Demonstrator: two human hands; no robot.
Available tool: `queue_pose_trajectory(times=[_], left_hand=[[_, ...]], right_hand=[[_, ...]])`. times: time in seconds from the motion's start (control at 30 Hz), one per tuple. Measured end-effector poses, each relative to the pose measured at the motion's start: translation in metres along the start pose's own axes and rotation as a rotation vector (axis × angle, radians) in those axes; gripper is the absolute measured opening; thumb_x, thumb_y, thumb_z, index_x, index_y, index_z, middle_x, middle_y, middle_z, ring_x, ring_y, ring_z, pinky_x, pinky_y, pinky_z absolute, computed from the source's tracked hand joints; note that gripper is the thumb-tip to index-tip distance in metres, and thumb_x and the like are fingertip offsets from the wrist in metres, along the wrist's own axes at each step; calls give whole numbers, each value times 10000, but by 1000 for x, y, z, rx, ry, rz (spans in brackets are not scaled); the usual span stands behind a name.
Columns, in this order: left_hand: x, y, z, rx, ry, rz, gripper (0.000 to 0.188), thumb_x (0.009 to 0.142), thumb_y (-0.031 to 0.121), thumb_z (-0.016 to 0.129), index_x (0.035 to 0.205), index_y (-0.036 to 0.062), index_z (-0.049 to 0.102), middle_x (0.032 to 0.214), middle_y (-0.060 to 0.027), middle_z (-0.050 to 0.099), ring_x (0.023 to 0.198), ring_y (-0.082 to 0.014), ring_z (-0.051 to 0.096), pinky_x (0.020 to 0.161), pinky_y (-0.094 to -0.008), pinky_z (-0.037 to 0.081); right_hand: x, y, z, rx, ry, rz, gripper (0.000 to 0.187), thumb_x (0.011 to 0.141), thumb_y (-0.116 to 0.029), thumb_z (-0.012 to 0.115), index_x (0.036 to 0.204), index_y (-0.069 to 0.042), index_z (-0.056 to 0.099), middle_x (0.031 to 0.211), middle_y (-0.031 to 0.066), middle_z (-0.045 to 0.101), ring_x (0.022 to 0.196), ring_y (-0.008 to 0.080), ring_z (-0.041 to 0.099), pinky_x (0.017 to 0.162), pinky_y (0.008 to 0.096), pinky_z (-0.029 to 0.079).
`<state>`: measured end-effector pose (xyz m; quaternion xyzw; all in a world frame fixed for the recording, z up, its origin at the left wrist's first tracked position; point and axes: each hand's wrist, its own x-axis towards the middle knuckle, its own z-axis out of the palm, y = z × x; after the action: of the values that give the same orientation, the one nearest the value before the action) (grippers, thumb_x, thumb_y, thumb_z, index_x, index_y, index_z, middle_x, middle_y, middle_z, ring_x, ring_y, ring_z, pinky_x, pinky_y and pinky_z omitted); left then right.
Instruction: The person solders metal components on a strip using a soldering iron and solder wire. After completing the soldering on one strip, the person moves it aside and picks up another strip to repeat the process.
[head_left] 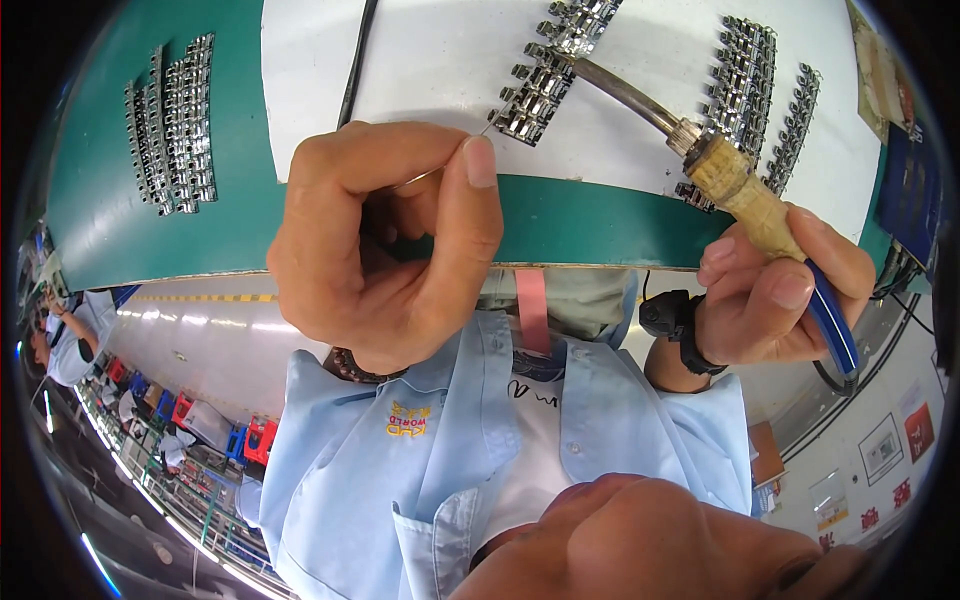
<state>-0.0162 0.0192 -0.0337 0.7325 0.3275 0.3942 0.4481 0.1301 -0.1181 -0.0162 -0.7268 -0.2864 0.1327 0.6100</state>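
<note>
My left hand point(395, 235) is closed, with thumb and forefinger pinching a thin solder wire point(418, 178). The wire's end pokes out by the near left corner of a row of small shiny metal parts point(535, 100). In my right hand point(765, 300) is a soldering iron point(735, 185) with a blue handle and a tan, wrapped-looking collar. Its metal shaft slants left and away, and the tip lies over the row's upper part. Whether the tip touches a part I cannot tell.
The row lies on a white sheet point(430, 60) over a green tabletop point(240, 235). More metal rows point(745, 85) are at right, partly behind the iron, and others point(185, 125) at far left. A black cable point(357, 65) crosses the sheet. People work in the left background.
</note>
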Motion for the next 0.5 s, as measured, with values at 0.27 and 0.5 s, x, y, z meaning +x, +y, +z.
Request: queue_pose_trajectory(times=[0.27,0.5], left_hand=[[2,3,-2,76,-42,-24,104,822,-50,664,874,-29,577,687,-17,558,565,-31,419,544,-162,321],[0,0,-1,65,-14,2,109,819,-54,665,878,-30,576,689,-21,567,565,-32,422,544,-163,326]], right_hand=[[11,15,6,13,-71,-310,367,941,-252,550,1056,93,502,545,160,548,390,118,493,364,191,385],[3,2,3,-2,-9,-127,447,871,-364,636,1033,32,509,623,116,595,472,120,568,452,186,452]])
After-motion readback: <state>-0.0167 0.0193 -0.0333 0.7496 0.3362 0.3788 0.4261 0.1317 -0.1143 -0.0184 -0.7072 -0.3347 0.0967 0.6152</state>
